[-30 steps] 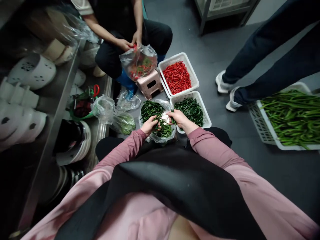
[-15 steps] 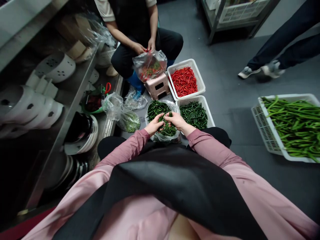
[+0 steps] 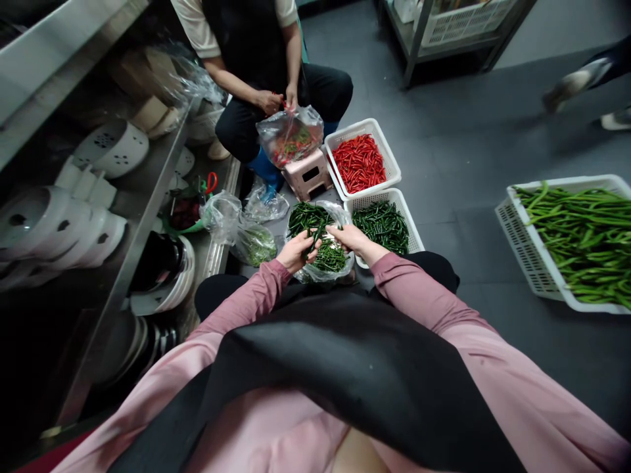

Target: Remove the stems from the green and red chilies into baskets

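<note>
I see the hands, nearly together half a second ago, now parted; I judge one handling of the chilies has paused. The left hand [image 3: 297,251] holds slender, dark green chilies [image 3: 318,232] above the plastic bag's [image 3: 325,274] left edge. The right hand [image 3: 351,238] bunches near its right edge, contents unclear from here.

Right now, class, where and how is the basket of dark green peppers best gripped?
Probably the basket's right rim, from the right: that straight edge is exposed; the red pepper basket crowds the far side, the plastic bag the left.
</note>
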Demonstrator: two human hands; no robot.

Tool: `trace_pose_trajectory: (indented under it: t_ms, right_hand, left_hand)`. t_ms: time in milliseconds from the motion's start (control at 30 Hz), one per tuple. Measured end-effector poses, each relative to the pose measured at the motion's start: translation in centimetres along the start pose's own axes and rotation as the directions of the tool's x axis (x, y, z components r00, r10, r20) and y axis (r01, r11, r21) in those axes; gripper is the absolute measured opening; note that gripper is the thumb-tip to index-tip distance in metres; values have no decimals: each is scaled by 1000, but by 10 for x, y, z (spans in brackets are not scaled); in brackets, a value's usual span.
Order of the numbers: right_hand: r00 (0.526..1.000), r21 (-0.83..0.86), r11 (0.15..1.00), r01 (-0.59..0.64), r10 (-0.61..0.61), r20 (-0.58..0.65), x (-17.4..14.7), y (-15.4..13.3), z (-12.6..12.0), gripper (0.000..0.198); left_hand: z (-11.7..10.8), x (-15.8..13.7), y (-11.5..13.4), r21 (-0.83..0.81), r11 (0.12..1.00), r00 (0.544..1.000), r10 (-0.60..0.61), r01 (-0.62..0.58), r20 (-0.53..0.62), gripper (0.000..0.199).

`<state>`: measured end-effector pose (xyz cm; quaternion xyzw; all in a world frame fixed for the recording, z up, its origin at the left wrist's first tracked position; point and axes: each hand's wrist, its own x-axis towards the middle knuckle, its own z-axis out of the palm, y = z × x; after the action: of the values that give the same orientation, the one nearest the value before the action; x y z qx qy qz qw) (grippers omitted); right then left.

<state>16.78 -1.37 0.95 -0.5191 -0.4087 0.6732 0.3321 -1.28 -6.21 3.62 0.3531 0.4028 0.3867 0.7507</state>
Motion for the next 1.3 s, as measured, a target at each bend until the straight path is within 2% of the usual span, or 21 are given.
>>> trace_pose_trajectory:
  t_ms: [67, 133, 200, 300, 400, 467, 500, 633, 733, 900, 1033, 1167, 1300]
  right_hand:
    - [996, 121, 993, -2, -9, 91, -4, 2, 6, 37]
    - [988, 291, 955, 55, -95, 123, -8, 2, 13, 37]
    - [976, 387, 918, 90, -159, 149, -11, 0, 18, 36]
    - [962, 374, 922, 101, -186, 198, -10, -1, 20, 32]
    - [986, 397, 914, 86, -135, 96, -6, 0, 18, 34]
    - [997, 428, 902, 56, -70, 17, -5, 0, 16, 37]
    - [999, 425, 905, 27, -40, 21, -6, 0, 15, 37]
    - [971, 313, 942, -124, 51, 232, -13, -1, 16, 34]
    - [962, 273, 948, -162, 90, 259, -17, -1, 18, 33]
    - [967, 263, 956, -133, 66, 247, -15, 0, 18, 27]
    - [968, 242, 963, -115, 55, 244, -15, 2, 20, 15]
    - [985, 277, 961, -26, -23, 171, -12, 4, 18, 12]
    - [989, 361, 931, 54, -101, 112, -10, 1, 10, 12]
  left_hand:
    - [-2, 0, 0, 22, 1000, 1000, 2, -2, 5, 45]
    - [-1, 1, -1, 36, 999, 1000, 9, -9, 1, 43]
    - [1, 2, -3, 39, 999, 1000, 14, -14, 6, 42]
    - [6, 5, -6, 42, 999, 1000, 0, 0, 12, 42]
    - [7, 8, -7, 37, 999, 999, -6, 8, -32, 42]
    - [6, 10, -7, 33, 999, 994, -27, 31, -106, 41]
    - [6, 11, -6, 28, 998, 989, -44, 48, -144, 40]
    - [10, 13, -6, 6, 995, 972, -98, 102, -213, 36]
    - [19, 14, -6, -5, 994, 964, -111, 113, -242, 31]
    - [27, 13, -5, -76, 988, 957, -148, 133, -249, 25]
    - [27, 15, -5, -65, 990, 947, -140, 127, -290, 25]
    - [25, 15, -2, -81, 987, 929, -156, 137, -336, 17]
    - [20, 10, -1, -65, 972, 933, -237, 228, -271, 12]
